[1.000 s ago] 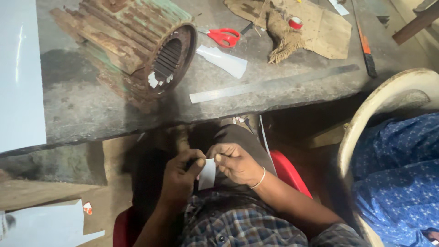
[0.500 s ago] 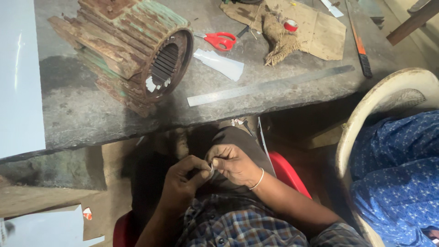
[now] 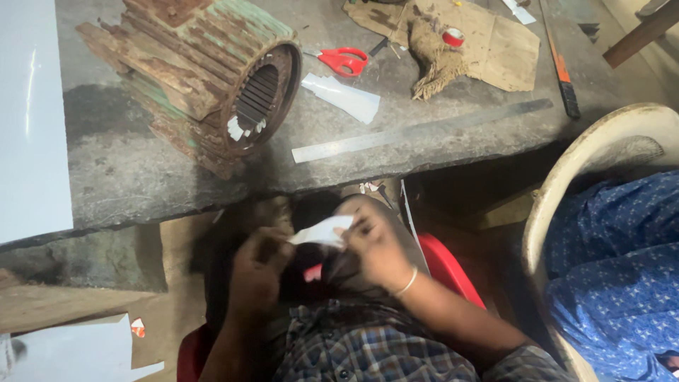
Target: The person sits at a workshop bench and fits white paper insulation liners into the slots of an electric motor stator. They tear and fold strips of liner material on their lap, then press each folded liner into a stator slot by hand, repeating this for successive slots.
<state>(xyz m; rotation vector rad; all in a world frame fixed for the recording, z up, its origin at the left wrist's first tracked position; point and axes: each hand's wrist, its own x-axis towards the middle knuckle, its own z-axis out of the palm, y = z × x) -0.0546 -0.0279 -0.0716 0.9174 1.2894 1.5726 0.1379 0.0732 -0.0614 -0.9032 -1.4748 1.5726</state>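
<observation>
Two hands, left hand [image 3: 258,272] and right hand [image 3: 375,244], pinching white paper strip [image 3: 322,232] between them

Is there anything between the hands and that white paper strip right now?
Nothing visible. The left hand and right hand both pinch the white paper strip directly, one at each end, over the lap below the table edge.

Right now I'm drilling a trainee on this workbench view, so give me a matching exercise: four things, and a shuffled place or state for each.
Things:
1. white paper strip
2. red-handled scissors
3. metal ruler
4. rusty ribbed motor housing

Places or states:
A. flat along the bench's front edge
B. on its side, opening facing the camera
C. pinched between both hands
D. beside the brown cardboard

Pairs: 1-C, 2-D, 3-A, 4-B
</observation>
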